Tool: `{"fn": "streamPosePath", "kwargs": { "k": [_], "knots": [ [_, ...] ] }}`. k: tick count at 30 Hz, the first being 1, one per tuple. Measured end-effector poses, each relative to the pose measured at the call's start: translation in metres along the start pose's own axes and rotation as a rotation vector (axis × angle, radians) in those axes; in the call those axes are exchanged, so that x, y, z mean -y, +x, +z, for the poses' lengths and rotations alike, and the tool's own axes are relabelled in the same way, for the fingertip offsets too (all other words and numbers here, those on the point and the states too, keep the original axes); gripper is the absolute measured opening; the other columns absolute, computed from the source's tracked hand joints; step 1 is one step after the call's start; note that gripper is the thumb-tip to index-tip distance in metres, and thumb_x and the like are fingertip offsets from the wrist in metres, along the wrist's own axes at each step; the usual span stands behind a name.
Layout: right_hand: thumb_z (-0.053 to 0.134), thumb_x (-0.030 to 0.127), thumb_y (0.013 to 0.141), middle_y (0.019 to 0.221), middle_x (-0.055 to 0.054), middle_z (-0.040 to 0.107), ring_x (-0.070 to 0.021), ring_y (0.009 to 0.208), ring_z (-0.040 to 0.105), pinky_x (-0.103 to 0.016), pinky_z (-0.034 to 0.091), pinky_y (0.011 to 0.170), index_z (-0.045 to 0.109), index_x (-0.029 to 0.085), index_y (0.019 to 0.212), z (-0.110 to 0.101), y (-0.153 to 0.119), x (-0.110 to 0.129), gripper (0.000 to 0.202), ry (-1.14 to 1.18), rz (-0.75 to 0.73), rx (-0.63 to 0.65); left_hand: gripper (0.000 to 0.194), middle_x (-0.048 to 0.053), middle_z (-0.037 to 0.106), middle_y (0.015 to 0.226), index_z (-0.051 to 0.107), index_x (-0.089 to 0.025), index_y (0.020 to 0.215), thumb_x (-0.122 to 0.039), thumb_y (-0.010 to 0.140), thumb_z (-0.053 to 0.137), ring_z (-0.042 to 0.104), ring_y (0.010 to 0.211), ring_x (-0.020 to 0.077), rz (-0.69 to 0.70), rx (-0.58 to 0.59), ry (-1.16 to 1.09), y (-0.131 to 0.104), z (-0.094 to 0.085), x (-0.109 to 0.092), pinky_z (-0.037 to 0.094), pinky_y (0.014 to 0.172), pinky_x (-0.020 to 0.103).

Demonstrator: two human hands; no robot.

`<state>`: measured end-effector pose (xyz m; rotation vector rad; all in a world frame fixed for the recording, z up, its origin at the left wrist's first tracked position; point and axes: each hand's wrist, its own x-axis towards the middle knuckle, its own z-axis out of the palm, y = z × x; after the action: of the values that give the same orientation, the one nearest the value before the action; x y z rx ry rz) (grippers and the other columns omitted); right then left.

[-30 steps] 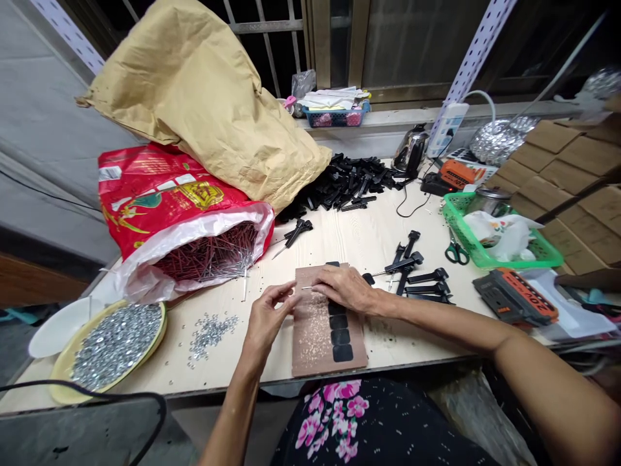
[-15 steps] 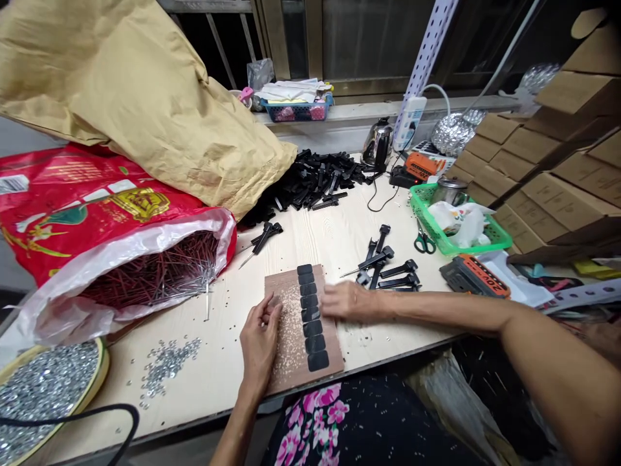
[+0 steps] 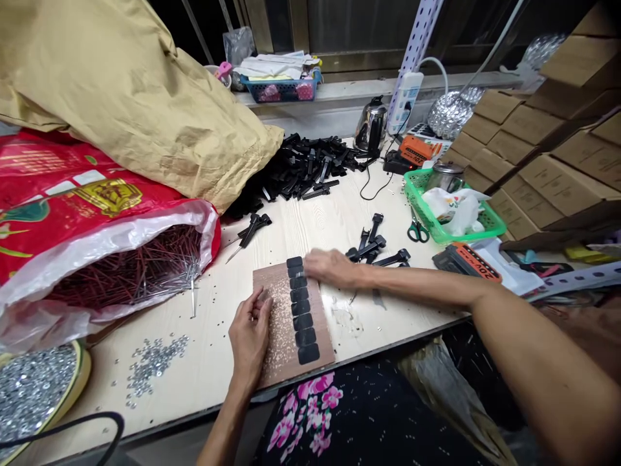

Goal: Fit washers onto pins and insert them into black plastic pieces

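Note:
A brown board (image 3: 326, 336) lies at the table's front edge, sprinkled with pale specks on its left half. Down its right half runs a column of black rounded-square pads (image 3: 303, 321). My left hand (image 3: 248, 336) rests on the board's left edge, fingers curled in and thumb drawn close to them; whatever is between them is hidden. My right hand (image 3: 332, 268) reaches in from the right to the upper pads, fingertips at the column's right side and smeared by motion. Just beyond it lie several black plastic pieces with wide heads (image 3: 372, 246).
A red sack (image 3: 111, 194) of long screws or nails lies left, below brown paper (image 3: 194, 123). Small metal washers (image 3: 158, 364) are scattered near a filled basin (image 3: 80, 375). Behind are heaped black parts (image 3: 315, 168); at right, scissors (image 3: 418, 231), a green basket (image 3: 436, 234) and a battery (image 3: 468, 262).
My right hand has moved up the pad column, from its middle to near the top. My left hand keeps its place at the board's left edge. The whole view has shifted slightly.

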<state>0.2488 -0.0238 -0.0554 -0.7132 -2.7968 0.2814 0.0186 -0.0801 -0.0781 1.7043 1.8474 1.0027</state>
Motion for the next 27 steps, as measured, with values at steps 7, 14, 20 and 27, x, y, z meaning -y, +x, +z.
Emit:
{"fn": "streamPosePath", "kwargs": {
  "k": [7,14,20,27],
  "knots": [
    [0.037,0.017,0.097,0.08,-0.002,0.054,-0.0124,0.076,0.044,-0.025,0.026,0.052,0.054,0.016,0.079,0.014,-0.008,0.017,0.024,-0.001,-0.184,0.011,0.043,0.005,0.064,0.091,0.059,-0.017,0.118,-0.044,0.085,0.051,0.057,0.074,0.0169,0.006,-0.007,0.007,0.001,0.001,0.002,0.047,0.077,0.032],
    [0.038,0.023,0.098,0.08,-0.002,0.057,-0.0119,0.074,0.046,-0.024,0.026,0.054,0.058,0.017,0.08,-0.002,-0.018,0.009,0.027,0.001,0.016,0.001,0.041,0.004,0.061,0.087,0.059,-0.017,0.117,-0.041,0.086,0.051,0.055,0.072,0.0158,0.008,0.01,-0.023,-0.002,0.0,0.002,0.047,0.073,0.03],
    [0.054,0.034,0.09,0.069,-0.002,0.059,-0.0142,0.066,0.045,-0.03,0.025,0.053,0.062,0.02,0.067,-0.055,-0.027,-0.035,0.028,-0.127,0.167,0.076,0.038,0.005,0.061,0.089,0.058,-0.018,0.118,-0.039,0.088,0.049,0.056,0.074,0.0163,0.007,0.025,-0.089,-0.004,-0.003,0.006,0.047,0.072,0.03],
    [0.042,0.03,0.096,0.091,-0.006,0.064,-0.0182,0.085,0.044,-0.029,0.031,0.067,0.067,0.02,0.093,-0.02,0.107,-0.053,0.027,-0.261,0.061,-0.146,0.031,0.006,0.062,0.091,0.062,-0.018,0.11,-0.036,0.089,0.048,0.058,0.078,0.016,-0.018,-0.014,-0.162,-0.011,-0.005,0.005,0.048,0.072,0.029]
  ]
}}
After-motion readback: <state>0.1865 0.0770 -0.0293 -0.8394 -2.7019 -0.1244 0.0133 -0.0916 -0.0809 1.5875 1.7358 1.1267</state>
